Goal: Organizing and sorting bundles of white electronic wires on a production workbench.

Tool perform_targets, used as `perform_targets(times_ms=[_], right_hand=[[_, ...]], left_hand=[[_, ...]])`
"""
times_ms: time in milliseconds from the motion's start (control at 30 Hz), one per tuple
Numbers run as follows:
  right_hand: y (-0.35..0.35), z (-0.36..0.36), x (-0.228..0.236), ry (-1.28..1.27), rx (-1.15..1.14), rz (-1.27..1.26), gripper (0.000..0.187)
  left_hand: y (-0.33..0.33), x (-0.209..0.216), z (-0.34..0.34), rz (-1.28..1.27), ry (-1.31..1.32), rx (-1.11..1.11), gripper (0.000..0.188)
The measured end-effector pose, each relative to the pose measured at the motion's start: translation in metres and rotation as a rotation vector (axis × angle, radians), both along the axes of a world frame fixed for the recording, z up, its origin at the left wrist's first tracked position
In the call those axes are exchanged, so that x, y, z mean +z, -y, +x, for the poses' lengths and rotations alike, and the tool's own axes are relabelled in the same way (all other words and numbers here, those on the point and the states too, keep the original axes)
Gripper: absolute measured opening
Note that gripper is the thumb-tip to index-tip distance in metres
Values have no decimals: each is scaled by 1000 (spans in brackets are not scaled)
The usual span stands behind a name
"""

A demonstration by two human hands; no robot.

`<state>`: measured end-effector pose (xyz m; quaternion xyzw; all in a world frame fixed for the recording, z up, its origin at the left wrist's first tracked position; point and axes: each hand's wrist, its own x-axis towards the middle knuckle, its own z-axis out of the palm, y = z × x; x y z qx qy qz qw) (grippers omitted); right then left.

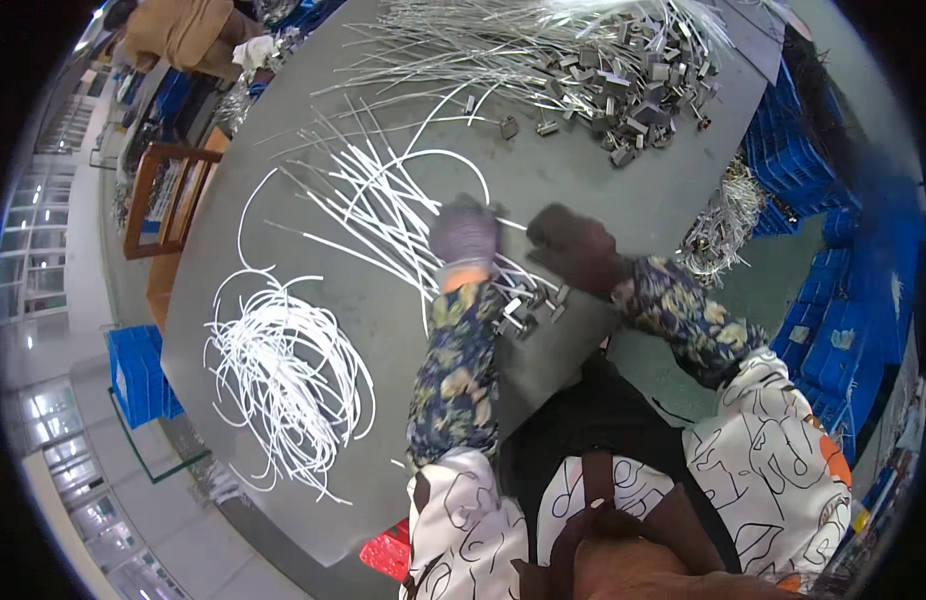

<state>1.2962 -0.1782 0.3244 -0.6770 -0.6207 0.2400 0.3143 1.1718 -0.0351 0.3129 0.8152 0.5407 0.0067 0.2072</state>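
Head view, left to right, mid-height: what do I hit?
Blue crate at left → loose coil of white tubing → gloved left hand → gloved right hand → tangled heap beside the table → blue crates at far right.

"Where is the left hand (466, 235)?"
"Over the desk (573, 170), a bit in from its near edge. It has a purple-gray glove on, and its back faces up."
"And the right hand (575, 248)?"
"Just beside it, closer to the near edge, in a dark glove. It points at the left one."
"Are the fingers bent?"
"You can't tell. The left ones are hidden, and the right ones are too dark and blurry."
"What about the arms?"
"The left forearm (455, 370) goes straight out over the desk. The right forearm (688, 310) slants in across the near edge. Both have flowery covers."
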Motion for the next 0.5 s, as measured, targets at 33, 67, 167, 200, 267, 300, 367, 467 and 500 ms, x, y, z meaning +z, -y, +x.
perform_targets(times_ms=[33,67,167,200,267,300,367,467,500], right_hand=[[-21,7,1,-3,-176,-92,36],[-41,21,-16,208,-201,107,35],[-98,52,-26,423,-200,296,34],[-110,56,-20,437,-172,288,34],[-117,78,-24,492,-168,38,34],[-122,73,-24,521,-104,-196,34],[-111,68,-31,429,-85,-254,33],[-75,68,-20,191,-57,-328,33],[-61,66,-11,37,-40,-343,34]], left_hand=[[-4,-20,9,-38,-89,-51,30],[-6,-34,16,-37,-76,-59,30],[-6,-62,10,16,-67,-153,30],[-11,-65,-7,-173,278,-126,28],[-14,-36,-8,-921,937,276,22],[-12,-26,-21,-884,1128,370,22],[-8,-17,-36,-819,1297,318,24],[16,-17,-33,-944,1369,444,19],[25,-17,-28,-1023,1416,560,17]])
